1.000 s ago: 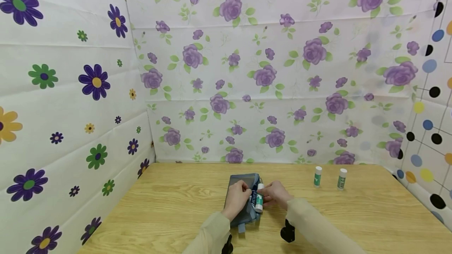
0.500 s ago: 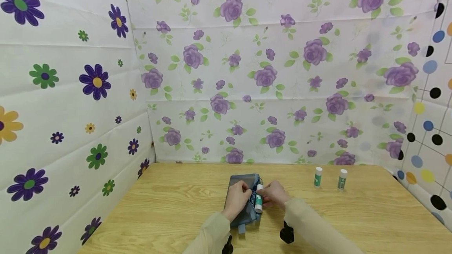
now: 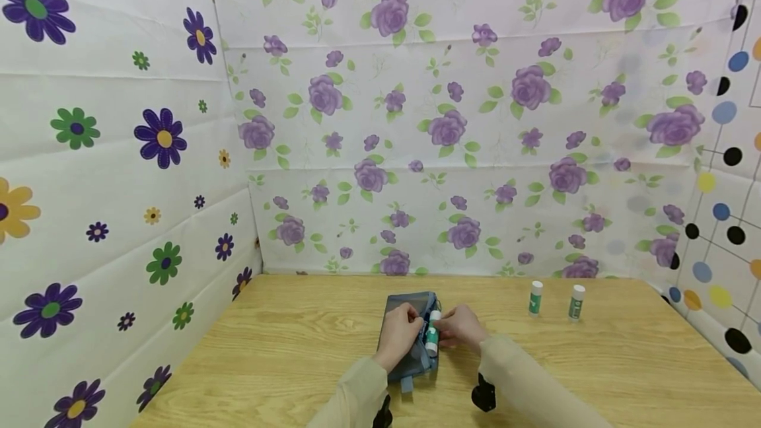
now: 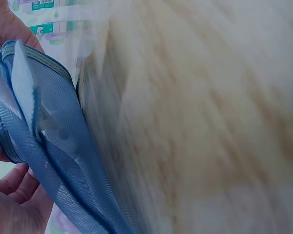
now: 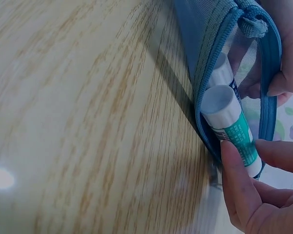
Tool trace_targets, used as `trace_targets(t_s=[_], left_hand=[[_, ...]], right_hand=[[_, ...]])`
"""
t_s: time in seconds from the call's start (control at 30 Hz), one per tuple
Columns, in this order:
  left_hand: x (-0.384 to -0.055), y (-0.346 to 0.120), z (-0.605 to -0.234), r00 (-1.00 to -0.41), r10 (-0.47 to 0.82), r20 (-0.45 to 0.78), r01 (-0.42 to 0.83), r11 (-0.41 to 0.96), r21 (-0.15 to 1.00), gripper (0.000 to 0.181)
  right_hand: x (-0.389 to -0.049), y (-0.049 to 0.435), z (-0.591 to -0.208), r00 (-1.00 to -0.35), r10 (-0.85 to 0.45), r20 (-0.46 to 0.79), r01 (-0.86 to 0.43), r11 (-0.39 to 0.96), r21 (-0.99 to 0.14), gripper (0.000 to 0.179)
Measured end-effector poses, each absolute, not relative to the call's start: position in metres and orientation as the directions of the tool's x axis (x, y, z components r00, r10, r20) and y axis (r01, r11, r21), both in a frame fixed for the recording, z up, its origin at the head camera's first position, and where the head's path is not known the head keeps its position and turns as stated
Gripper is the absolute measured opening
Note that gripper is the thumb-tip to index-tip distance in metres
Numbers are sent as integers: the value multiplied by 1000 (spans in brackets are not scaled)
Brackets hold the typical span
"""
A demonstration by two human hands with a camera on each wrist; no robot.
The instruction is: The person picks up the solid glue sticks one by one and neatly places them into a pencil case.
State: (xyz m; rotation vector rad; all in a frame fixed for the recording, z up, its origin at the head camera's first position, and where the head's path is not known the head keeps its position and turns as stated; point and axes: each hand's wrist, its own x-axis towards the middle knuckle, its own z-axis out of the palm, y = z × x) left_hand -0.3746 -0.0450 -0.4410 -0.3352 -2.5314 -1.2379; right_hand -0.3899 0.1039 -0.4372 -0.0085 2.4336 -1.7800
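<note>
My left hand (image 3: pixel 399 335) pinches the zipped edge of a blue mesh pouch (image 3: pixel 410 300), holding its mouth apart; in the right wrist view a fingertip lies at the zipper (image 5: pixel 269 105). Between the thumb and fingers of my right hand (image 3: pixel 462 327) is a glue stick (image 5: pixel 239 134) with a white cap and green label. It lies at the pouch's mouth, its cap end within the zipper edges in the right wrist view. Behind it, inside the pouch, shows another white-capped stick (image 5: pixel 219 75) with a dark blue label, partly hidden.
Two more green-labelled glue sticks stand upright at the right rear of the wooden table (image 3: pixel 285 335): one nearer (image 3: pixel 536 298), the other farther right (image 3: pixel 576 302). Flower-patterned sheets (image 3: pixel 380 117) hang behind and at the left.
My right hand has brought the glue stick slightly left, further over the pouch's mouth, so it covers more of the dark-labelled stick. My left hand has stayed in place on the pouch.
</note>
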Motion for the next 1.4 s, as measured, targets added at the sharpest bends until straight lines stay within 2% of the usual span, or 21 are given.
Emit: trace_targets(t_s=[0.37,0.83,1.13,1.4], left_hand=[[-375,-47,-440,-923,87,376,354,580,733,7],[-375,-48,-437,-921,96,379,363,571,737,7],[-377,-47,-436,-920,90,381,363,560,744,7],[-378,-48,-439,-921,86,380,362,553,750,6]], right_hand=[[-391,103,-436,-991,-94,-98,66,300,-952,20],[-388,99,-440,-989,-144,-38,-4,281,-960,22],[-384,99,-438,-988,-154,-28,-7,224,-975,21],[-383,105,-434,-989,-147,-34,5,194,-981,28]])
